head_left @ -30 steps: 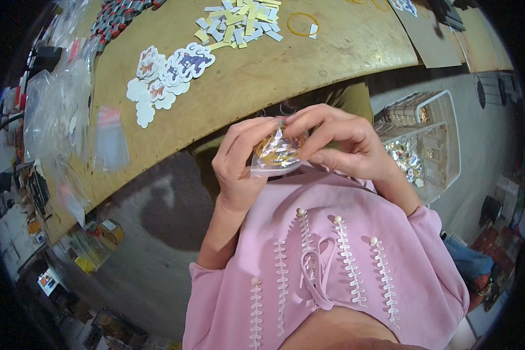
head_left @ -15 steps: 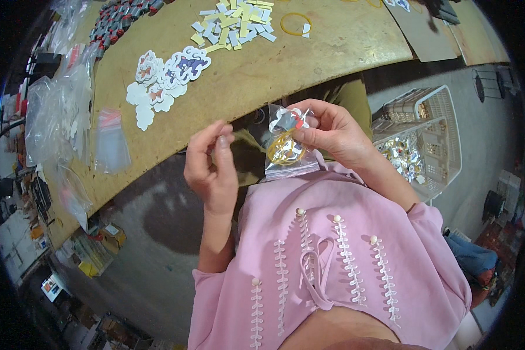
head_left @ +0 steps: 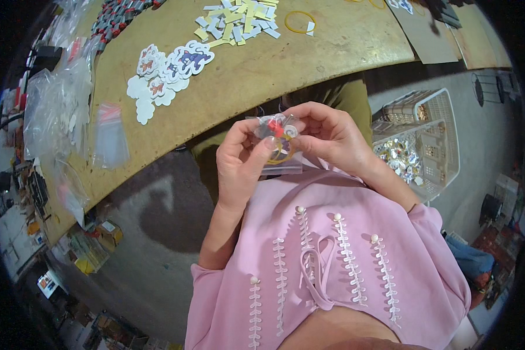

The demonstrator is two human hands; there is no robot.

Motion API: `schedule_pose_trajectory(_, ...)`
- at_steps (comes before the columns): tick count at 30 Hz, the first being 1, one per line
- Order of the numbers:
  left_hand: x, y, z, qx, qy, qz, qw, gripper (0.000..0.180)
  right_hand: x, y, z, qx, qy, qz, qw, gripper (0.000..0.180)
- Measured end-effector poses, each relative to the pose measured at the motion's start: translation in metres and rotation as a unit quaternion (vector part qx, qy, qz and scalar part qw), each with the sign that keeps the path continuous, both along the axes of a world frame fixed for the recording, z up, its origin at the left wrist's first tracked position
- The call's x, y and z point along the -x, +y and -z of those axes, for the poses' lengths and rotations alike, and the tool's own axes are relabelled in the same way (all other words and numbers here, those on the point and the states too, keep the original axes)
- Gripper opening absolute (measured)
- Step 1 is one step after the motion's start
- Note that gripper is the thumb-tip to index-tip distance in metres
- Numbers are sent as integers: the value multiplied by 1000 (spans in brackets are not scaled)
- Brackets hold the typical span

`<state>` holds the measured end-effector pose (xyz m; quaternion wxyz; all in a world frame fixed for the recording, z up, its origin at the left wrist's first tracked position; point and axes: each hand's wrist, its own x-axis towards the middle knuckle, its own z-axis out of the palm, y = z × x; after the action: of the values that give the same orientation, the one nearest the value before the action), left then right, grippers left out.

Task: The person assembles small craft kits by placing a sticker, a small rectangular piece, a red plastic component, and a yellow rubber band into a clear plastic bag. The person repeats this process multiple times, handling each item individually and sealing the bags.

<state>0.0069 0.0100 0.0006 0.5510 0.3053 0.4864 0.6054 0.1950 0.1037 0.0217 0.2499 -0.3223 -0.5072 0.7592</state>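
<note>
A small clear zip bag (head_left: 282,170) is held between both hands, in front of the table's near edge and above my lap. Through the plastic show a yellow rubber band (head_left: 281,155), a red and grey piece (head_left: 275,128) and parts of white cut-outs. My left hand (head_left: 244,156) pinches the bag's left side, its thumb over the front. My right hand (head_left: 326,135) grips the right side, thumb and fingers pressed together near the top. Fingers hide much of the contents.
Printed animal cut-outs (head_left: 168,79) and a heap of yellow and white strips (head_left: 239,23) lie on the table (head_left: 332,55). Flat zip bags (head_left: 111,137) are at its left. To the right, on the floor, stands a white plastic basket (head_left: 449,140) holding filled bags.
My left hand has moved right and taken hold of the bag's left side. The bag was in my right hand alone; it is now partly folded or tilted between both hands.
</note>
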Motion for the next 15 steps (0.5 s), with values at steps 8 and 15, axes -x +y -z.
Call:
schedule_pose_trajectory(8, 3, -1, -1, 55, -56, 3, 997, 28, -4, 7, 2, 45, 1, -3, 999, 27)
schedule_pose_trajectory(15, 7, 0, 5, 70, -84, 9, 994, 32, -7, 11, 9, 104, 37, 11, 994, 28)
